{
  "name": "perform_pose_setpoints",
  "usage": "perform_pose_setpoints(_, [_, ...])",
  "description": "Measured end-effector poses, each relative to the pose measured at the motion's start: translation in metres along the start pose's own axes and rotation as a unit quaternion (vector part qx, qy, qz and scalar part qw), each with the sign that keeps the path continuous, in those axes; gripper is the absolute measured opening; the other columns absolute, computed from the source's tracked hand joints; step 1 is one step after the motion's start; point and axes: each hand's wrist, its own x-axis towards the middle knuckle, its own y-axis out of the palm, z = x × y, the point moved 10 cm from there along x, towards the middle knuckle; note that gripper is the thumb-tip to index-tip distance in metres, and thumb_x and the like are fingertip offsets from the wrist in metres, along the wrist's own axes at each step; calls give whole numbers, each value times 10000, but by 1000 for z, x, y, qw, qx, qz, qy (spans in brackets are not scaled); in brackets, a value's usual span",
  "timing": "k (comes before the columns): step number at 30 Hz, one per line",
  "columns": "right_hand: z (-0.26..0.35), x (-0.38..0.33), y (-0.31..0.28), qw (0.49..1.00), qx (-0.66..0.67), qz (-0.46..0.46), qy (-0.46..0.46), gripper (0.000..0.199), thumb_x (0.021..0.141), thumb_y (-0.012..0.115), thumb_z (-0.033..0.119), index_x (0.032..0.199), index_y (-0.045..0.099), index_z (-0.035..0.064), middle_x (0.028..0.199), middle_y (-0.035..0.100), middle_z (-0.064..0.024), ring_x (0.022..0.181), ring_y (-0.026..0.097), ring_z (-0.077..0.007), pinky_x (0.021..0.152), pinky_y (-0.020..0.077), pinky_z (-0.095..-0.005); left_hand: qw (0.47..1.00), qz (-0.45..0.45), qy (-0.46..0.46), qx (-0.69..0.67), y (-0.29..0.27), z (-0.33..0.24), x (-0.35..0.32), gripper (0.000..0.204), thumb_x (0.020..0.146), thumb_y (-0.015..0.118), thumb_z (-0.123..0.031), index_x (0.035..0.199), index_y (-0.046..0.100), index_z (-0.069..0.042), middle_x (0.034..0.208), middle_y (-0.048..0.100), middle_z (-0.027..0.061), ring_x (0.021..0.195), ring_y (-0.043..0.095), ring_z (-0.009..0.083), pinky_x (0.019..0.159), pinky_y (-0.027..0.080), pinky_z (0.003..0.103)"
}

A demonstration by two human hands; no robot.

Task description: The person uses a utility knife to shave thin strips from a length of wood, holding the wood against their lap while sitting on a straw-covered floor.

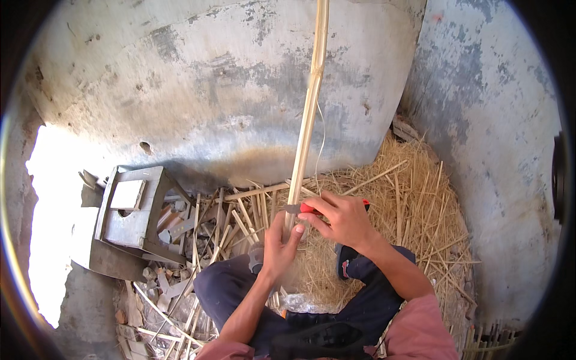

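Head view
Knees: the person's legs in dark trousers point(354, 300) fill the lower middle, bent, with a pink sleeve point(420, 330) at the lower right edge.
Left hand: the left hand point(279, 243) rises from the lower edge and is wrapped around the bottom end of a long bamboo strip point(307, 120), fingers closed on it.
Right hand: the right hand point(342, 219) sits just right of the left one, closed around a red-handled knife point(306, 208).
Knife: its grey blade lies across the strip just above the left thumb; whether the edge has bitten into the wood is hard to tell from here.
Bamboo strip: held nearly upright, pale yellow, running from the hands up past the top edge, in front of the wall.
Thread: a thin peeled fibre point(322, 141) hangs loose beside the strip.
Floor right: a heap of straw-like shavings point(414, 204).
Floor left: cut bamboo splints point(240, 216) scattered, beside a grey plastic stool point(132, 210) tipped on its side.
Backdrop: a stained grey plaster wall point(198, 84).
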Motion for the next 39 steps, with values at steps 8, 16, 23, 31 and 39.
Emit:
perform_pose_setpoints(8, [4,0,-5,999,-33,-19,-11,254,902,813,335,1040,744,133,762,641,-16,590,650,-215,517,485,-348,1000,-29,-12,0,-2,4,-2,290,1094,606,-293,1137,623,-7,745,547,-36,673,459,51,578,390,261])
perform_pose_setpoints(16, [-3,4,-12,999,-21,-37,-1,236,946,767,345,1040,731,131,763,654,-26,615,659,-215,530,494,-357,999,-36,-14,25,1,6,-7,308,1111,579,-304,1097,668,-9,681,534,-33,616,465,42,538,366,256])
perform_pose_setpoints(23, [-2,5,-15,998,-40,-36,-14,252,955,762,354,1065,734,128,763,654,-19,612,657,-196,527,490,-341,999,-38,-14,27,-1,13,-8,293,1120,563,-273,1091,670,-2,679,528,-38,615,457,39,534,359,253])
perform_pose_setpoints(31, [1,8,-18,997,-62,-38,-22,254,959,758,349,1076,730,124,763,653,-13,615,663,-187,529,499,-338,998,-36,-12,49,-2,16,-10,288,1116,577,-274,1065,663,-4,694,536,-43,620,460,39,539,368,245])
perform_pose_setpoints(39, [-8,15,-28,995,-69,-68,2,219,955,760,347,1040,741,146,733,635,-12,603,650,-203,532,495,-355,998,-42,-4,49,-4,33,-17,239,1088,632,-231,1010,643,-5,649,626,44,567,550,66,507,415,283])
